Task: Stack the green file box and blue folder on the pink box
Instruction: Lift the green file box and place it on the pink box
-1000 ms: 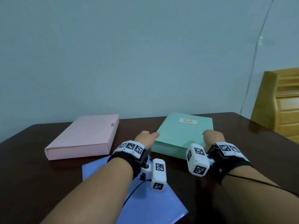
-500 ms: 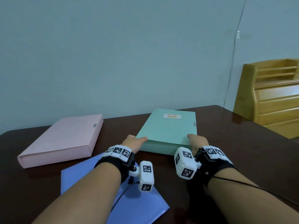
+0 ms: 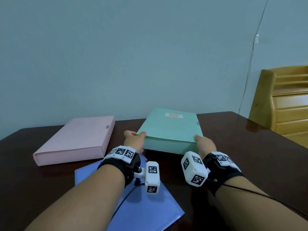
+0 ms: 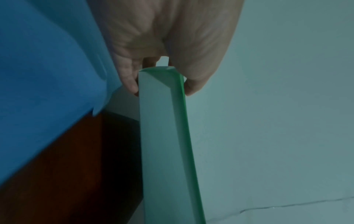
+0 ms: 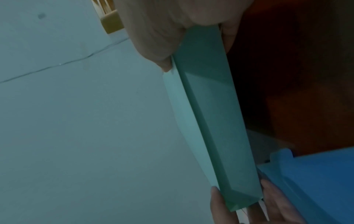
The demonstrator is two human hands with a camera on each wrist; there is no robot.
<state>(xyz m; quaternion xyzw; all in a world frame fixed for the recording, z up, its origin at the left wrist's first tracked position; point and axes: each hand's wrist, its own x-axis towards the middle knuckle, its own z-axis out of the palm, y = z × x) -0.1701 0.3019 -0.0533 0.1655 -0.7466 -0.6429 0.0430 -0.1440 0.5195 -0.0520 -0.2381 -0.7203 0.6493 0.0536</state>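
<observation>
Head view looks down – both wrists close on green file box point(image 3: 170, 129).

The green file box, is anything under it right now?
Both hands grip the green file box at its near corners, the left hand and the right hand. Dark table shows beneath its near edge; farther back is covered.

Both forearms are bare, with no sleeves. Each wrist wears a black strap point(image 3: 223, 172) topped by a white band of black-and-white square markers point(image 3: 122, 153). Behind each grip, a white camera block point(image 3: 194, 169) bearing similar markers sticks out toward the other arm. A thin black cable point(image 3: 260, 193) trails back along each forearm.
</observation>
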